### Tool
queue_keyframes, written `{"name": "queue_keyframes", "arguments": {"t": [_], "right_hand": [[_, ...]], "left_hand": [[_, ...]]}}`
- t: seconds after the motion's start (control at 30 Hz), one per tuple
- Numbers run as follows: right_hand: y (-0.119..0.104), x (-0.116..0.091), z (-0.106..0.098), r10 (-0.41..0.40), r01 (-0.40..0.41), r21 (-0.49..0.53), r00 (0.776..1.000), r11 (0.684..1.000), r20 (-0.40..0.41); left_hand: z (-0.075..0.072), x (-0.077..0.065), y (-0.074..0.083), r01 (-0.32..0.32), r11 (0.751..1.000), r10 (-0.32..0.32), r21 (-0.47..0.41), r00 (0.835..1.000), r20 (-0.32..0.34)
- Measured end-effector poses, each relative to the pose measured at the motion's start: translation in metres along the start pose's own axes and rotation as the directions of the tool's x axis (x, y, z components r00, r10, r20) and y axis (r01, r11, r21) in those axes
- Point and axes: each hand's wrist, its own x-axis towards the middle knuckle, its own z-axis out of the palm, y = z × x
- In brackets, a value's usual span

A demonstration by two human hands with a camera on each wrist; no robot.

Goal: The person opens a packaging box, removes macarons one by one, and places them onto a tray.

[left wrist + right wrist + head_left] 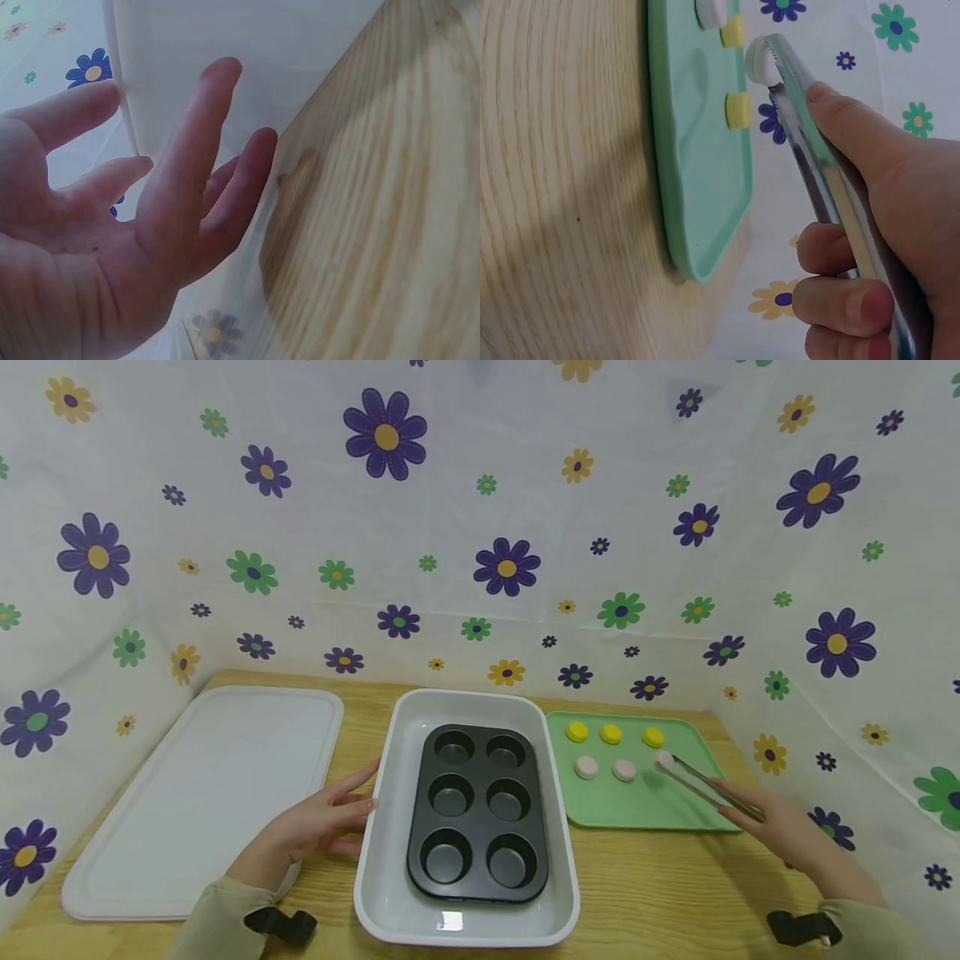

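My right hand (776,827) grips metal tongs (821,161), thumb on one arm and fingers curled round the other. Between the tips of the tongs is a pale pinkish-white round piece (762,61), held above the green tray (622,810). Three yellow round pieces (611,734) and two pale ones (587,767) lie on that tray. My left hand (318,822) has its fingers loosely extended, fingertips at the left wall of a deep white basin (375,893). A dark muffin tin (478,827) with several round cups, none holding anything, sits inside the basin.
A flat white tray (217,777) lies at the left of the wooden table (630,893), partly behind my left forearm. A flower-printed cloth (450,510) hangs along the back and both sides. The white basin stands between the two trays.
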Motion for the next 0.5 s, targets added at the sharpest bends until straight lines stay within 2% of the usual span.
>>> {"name": "queue_keyframes", "arguments": {"t": [0.5], "right_hand": [[0.019,0.007,-0.001,0.074,-0.072,-0.044,0.995,0.996,0.06]], "left_hand": [[0.0,-0.001,0.0,0.007,1.0,-0.007,0.0,1.0,-0.013]]}}
